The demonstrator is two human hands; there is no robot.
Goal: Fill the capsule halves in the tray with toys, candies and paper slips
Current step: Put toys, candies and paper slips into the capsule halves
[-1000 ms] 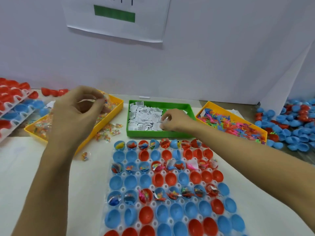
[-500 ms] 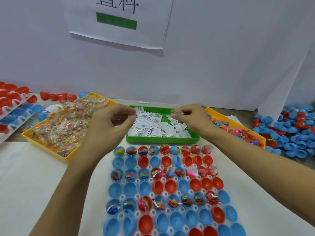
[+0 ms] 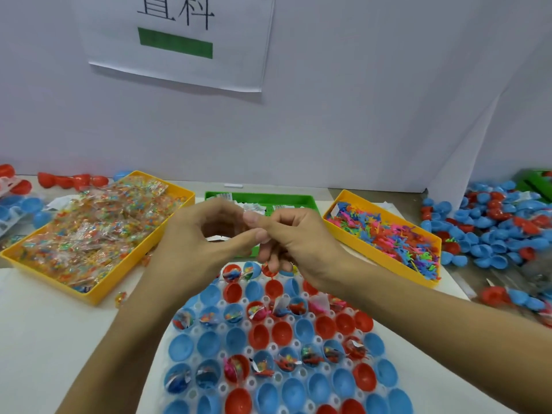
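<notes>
The white capsule tray [image 3: 270, 348] lies in front of me with blue and red halves, some holding toys, candies and slips, others bare. My left hand [image 3: 206, 243] and my right hand [image 3: 298, 237] meet above its far edge, in front of the green tray [image 3: 298, 200] of paper slips. Left thumb and forefinger form a ring and pinch at the right thumb tip. The right fingers curl downward. The slips they hold are almost wholly hidden between the fingers. A yellow tray of wrapped candies [image 3: 98, 231] lies left, and a yellow tray of small plastic toys [image 3: 388, 234] right.
Loose blue and red capsule halves [image 3: 493, 231] are heaped at the right. More red halves [image 3: 71, 180] and another capsule tray [image 3: 18, 201] sit at the back left. A stray candy [image 3: 121, 298] lies beside the candy tray. A wall with a paper sign [image 3: 179, 40] closes the back.
My left hand left the candy tray and moved right. My right hand lifted off the green tray. Both now meet, fingertips together, above the capsule tray's far edge.
</notes>
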